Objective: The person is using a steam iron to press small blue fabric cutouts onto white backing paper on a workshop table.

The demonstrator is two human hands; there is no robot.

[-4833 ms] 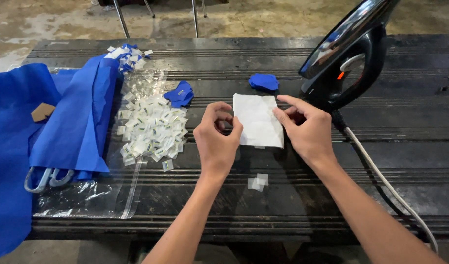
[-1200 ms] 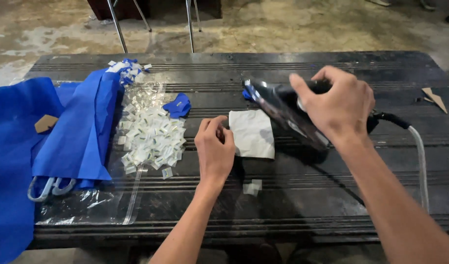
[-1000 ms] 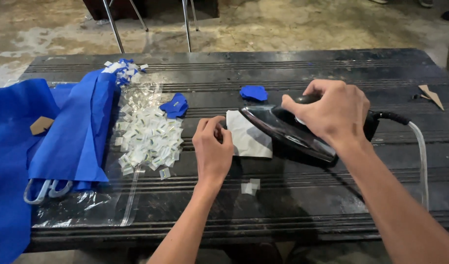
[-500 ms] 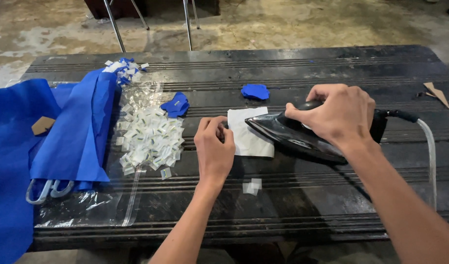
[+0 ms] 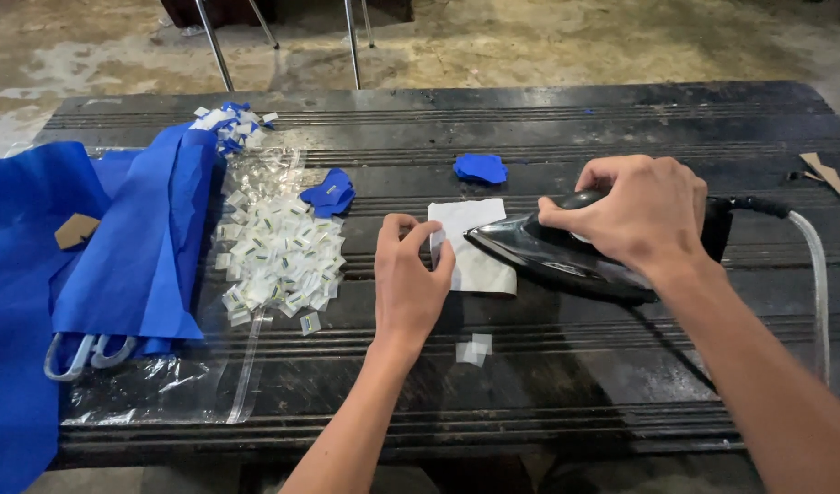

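My right hand (image 5: 641, 212) grips the handle of a black clothes iron (image 5: 557, 254), which lies flat on the right side of a white paper sheet (image 5: 466, 240) on the dark table. My left hand (image 5: 408, 284) rests on the sheet's left edge, fingertips pinning it down. The iron's pointed tip faces left, a short gap from my left fingers. Its cord (image 5: 811, 265) trails off to the right.
A pile of small white labels (image 5: 279, 253) lies on a clear plastic bag (image 5: 164, 389). Blue fabric bags (image 5: 90, 256) are at the left. Two blue scraps (image 5: 480, 167) (image 5: 327, 193) lie behind the sheet, small white pieces (image 5: 475, 349) near the front edge.
My right hand brought the iron from standing upright down flat onto the white sheet and slid it a little rightward. My left hand stayed on the sheet's left edge.
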